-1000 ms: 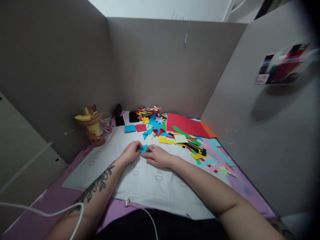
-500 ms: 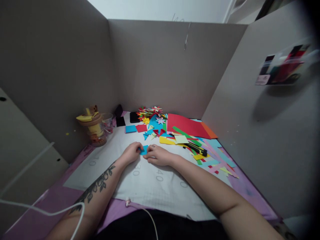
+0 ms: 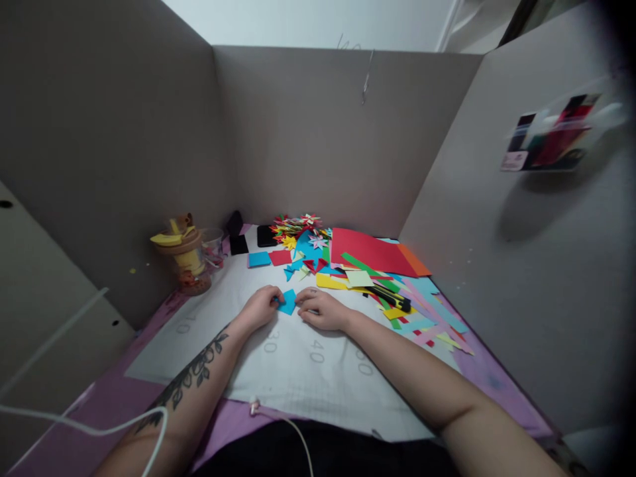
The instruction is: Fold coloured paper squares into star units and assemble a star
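1. The left hand [image 3: 261, 307] and right hand [image 3: 322, 309] are pinching a small blue paper [image 3: 287, 302] between their fingertips.
2. The paper is lying on the counter [image 3: 298, 371], between both hands.

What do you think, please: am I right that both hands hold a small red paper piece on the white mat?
Not quite: the head view shows the small paper piece is blue, not red. The left hand and the right hand both hold it on the white mat.
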The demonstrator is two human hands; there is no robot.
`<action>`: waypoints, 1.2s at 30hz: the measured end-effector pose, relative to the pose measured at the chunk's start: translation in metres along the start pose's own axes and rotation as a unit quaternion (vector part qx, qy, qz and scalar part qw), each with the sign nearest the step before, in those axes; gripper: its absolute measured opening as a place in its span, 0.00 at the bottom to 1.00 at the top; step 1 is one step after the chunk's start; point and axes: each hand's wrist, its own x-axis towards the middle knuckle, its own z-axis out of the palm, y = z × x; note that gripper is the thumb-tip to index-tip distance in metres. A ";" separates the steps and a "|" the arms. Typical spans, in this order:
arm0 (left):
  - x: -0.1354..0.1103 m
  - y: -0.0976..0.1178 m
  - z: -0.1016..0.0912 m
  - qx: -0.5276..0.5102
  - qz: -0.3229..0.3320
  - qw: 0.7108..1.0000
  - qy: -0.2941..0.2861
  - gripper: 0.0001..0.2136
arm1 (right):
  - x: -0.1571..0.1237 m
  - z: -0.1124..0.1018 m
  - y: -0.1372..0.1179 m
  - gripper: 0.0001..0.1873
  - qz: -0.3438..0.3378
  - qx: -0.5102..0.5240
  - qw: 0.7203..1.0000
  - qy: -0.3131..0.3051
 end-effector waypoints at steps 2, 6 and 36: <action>0.000 0.002 -0.001 -0.006 -0.004 1.000 0.000 0.11 | 0.000 0.000 0.000 0.08 -0.014 -0.025 1.000 0.000; 0.000 0.004 -0.003 -0.037 -0.031 0.999 -0.002 0.13 | 0.001 0.000 -0.003 0.12 -0.037 -0.050 0.997 -0.035; -0.005 0.030 -0.001 -0.239 -0.081 0.968 0.004 0.09 | 0.011 0.007 -0.019 0.12 0.105 -0.049 0.973 0.198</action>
